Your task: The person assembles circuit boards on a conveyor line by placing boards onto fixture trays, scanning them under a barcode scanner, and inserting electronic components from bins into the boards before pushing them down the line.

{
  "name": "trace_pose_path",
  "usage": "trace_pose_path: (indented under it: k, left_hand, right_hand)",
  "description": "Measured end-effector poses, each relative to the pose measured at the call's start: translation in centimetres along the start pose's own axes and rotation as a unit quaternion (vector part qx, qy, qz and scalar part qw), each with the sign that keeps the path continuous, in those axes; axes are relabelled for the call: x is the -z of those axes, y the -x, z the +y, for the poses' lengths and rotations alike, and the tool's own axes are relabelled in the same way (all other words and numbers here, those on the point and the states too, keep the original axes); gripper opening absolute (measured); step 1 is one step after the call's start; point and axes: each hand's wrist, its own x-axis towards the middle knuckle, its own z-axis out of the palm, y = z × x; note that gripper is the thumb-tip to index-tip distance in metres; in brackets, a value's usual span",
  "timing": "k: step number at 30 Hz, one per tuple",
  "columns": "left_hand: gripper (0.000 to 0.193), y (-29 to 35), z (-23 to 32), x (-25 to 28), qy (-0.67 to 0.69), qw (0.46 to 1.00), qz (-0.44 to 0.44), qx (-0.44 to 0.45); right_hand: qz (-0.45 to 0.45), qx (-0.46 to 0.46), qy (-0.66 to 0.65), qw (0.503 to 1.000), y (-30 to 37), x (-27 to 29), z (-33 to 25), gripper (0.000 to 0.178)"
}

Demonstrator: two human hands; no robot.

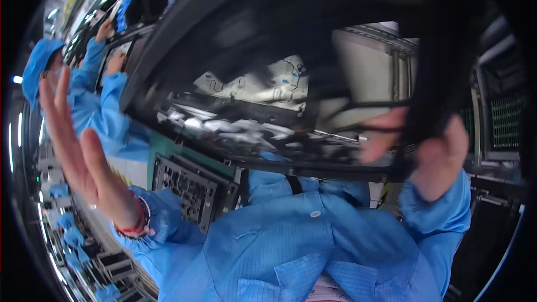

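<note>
A large black frame-like part [240, 22], smeared by motion, fills the upper middle of the head view. Around a dark upright bar at its right side, my right hand [439, 159] is closed; the hand is blurred and partly hidden by the bar. My left hand [86, 168] is raised at the far left, fingers stretched out and nothing in it. It is apart from the frame's left edge. Through the frame's openings show a pale plate with thin dark and blue wires [285, 84] and jumbled shiny metal pieces, too blurred to name.
A co-worker [84, 95] in a blue cap and coat stands at the left, both hands raised to equipment. A dark tray of small parts [182, 187] lies on a green surface near my left forearm. On the right stands a rack with green slats [508, 120]. More blue-clad people [70, 235] are farther off.
</note>
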Motion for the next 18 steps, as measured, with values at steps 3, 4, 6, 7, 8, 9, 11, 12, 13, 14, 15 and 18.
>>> trace_pose_path:
  k: [3,4,6,7,8,9,11,12,13,14,15,18]
  left_hand:
    - [0.063,1.7,-2.8,-5.9,0.227,0.947,-0.126,0.191]
    - [0.066,2.7,-2.2,-7.4,0.332,0.895,-0.208,0.214]
    - [0.065,3.2,1.2,-10.4,0.574,0.669,-0.393,0.263]
    - [0.066,2.9,3.5,-11.2,0.577,0.638,-0.417,0.294]
    - [0.062,3.1,4.2,-13.0,0.596,0.602,-0.436,0.305]
    - [0.059,2.8,5.3,-13.9,0.599,0.553,-0.457,0.355]
    - [0.057,3.4,7.1,-16.5,0.584,0.529,-0.478,0.387]
    - [0.057,3.4,7.9,-18.1,0.588,0.523,-0.486,0.380]
    - [0.052,3.4,8.6,-19.7,0.575,0.500,-0.499,0.413]
    - [0.048,3.5,9.2,-20.9,0.557,0.480,-0.510,0.447]
    - [0.048,3.9,9.4,-22.2,0.559,0.477,-0.515,0.442]
    - [0.044,4.6,10.1,-24.8,0.535,0.481,-0.530,0.448]
  right_hand:
    - [0.232,0.052,0.050,0.970,4.4,7.0,0.1,0.050]
    - [0.295,0.028,0.024,0.955,5.2,9.2,0.0,0.047]
    - [0.366,-0.031,-0.007,0.930,7.2,13.9,-0.1,0.042]
    - [0.374,-0.065,-0.017,0.925,8.1,16.1,0.2,0.041]
    - [0.418,-0.089,-0.021,0.904,8.4,17.2,0.5,0.040]
    - [0.448,-0.145,-0.019,0.882,8.6,18.0,0.3,0.039]
    - [0.443,-0.198,0.002,0.875,9.9,20.8,1.0,0.037]
    - [0.432,-0.217,-0.012,0.875,10.8,22.3,1.4,0.036]
    - [0.443,-0.236,-0.019,0.865,11.3,23.5,1.8,0.036]
    - [0.440,-0.257,-0.014,0.860,11.3,24.3,2.2,0.036]
    - [0.437,-0.279,-0.007,0.855,11.2,25.0,2.5,0.036]
    - [0.405,-0.301,-0.002,0.863,10.5,26.9,4.3,0.036]
